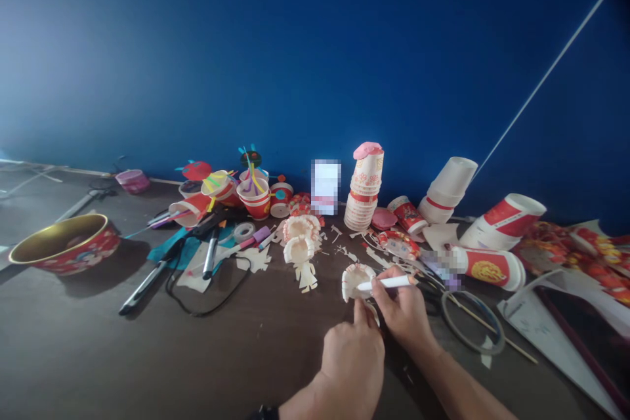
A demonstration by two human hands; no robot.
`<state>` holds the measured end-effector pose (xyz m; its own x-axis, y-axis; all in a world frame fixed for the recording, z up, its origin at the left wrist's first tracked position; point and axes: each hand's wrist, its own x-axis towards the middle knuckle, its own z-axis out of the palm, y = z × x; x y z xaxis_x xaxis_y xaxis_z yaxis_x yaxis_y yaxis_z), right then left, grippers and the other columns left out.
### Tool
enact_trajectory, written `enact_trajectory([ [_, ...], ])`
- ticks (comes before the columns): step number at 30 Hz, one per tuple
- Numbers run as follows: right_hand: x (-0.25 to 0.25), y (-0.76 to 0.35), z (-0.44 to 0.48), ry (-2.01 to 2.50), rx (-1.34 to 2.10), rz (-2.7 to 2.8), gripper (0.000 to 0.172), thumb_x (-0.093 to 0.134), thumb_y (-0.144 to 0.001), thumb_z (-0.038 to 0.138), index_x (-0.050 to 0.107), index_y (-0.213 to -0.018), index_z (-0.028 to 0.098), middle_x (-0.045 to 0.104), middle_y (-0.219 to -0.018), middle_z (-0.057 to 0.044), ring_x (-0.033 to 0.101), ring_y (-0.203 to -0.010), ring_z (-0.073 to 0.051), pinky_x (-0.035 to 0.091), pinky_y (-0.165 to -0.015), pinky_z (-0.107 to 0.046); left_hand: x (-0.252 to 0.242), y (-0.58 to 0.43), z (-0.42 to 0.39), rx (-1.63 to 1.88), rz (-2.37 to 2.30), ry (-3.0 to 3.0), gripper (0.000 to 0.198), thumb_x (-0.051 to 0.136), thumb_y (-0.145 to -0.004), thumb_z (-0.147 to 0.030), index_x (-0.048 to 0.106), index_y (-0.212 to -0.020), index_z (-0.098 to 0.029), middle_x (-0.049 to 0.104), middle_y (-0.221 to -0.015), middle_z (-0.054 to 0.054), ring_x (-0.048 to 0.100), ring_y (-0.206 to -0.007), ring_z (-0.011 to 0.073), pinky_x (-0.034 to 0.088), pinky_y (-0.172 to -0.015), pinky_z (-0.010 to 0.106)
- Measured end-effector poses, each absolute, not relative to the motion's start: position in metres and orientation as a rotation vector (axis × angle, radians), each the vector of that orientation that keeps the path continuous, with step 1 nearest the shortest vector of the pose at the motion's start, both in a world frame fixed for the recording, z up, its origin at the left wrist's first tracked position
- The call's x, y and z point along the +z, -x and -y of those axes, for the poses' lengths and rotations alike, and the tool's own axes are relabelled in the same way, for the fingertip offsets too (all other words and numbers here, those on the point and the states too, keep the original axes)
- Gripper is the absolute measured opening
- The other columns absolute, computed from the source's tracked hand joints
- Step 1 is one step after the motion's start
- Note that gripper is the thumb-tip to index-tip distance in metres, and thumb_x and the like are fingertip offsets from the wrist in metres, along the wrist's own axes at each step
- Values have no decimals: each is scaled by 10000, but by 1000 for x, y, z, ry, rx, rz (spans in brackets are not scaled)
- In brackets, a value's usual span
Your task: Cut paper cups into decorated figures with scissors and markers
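A white pen [391, 283] is gripped between the closed fingers of the right hand [406, 312], its left end held over a cut paper cup [351, 283] on the dark table [221, 361]. The cup's near edge is met by the left hand [353, 349]; whether it is pinched cannot be told.

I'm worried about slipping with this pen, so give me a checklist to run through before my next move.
1. White pen gripped: ok, it is in the right hand.
2. Cut paper piece steadied: ok as far as visible, the left hand has its fingers at the near edge.
3. Pen tip resting on the piece: cannot tell, it may touch or hover.
4. Surface beyond the piece clear of scraps: not ok, white paper scraps lie there.
5. Tall cup stack standing: ok, beyond the hands.
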<state>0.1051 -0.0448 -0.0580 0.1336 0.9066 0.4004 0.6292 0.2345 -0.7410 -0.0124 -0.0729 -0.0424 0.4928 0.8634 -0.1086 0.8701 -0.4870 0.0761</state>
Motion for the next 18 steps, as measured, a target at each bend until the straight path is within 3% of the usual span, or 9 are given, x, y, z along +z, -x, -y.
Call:
enact_trajectory([
  [18, -57, -105, 45, 1482, 398, 1613, 164, 476, -798, 333, 475, -719, 190, 598, -555, -12, 573, -490, -157, 419, -446, -219, -42, 12, 73, -88, -1522, -2609, 412, 366, -807, -124, 466, -1207, -128, 477, -1228, 188, 634, -658, 202, 522, -536, 312],
])
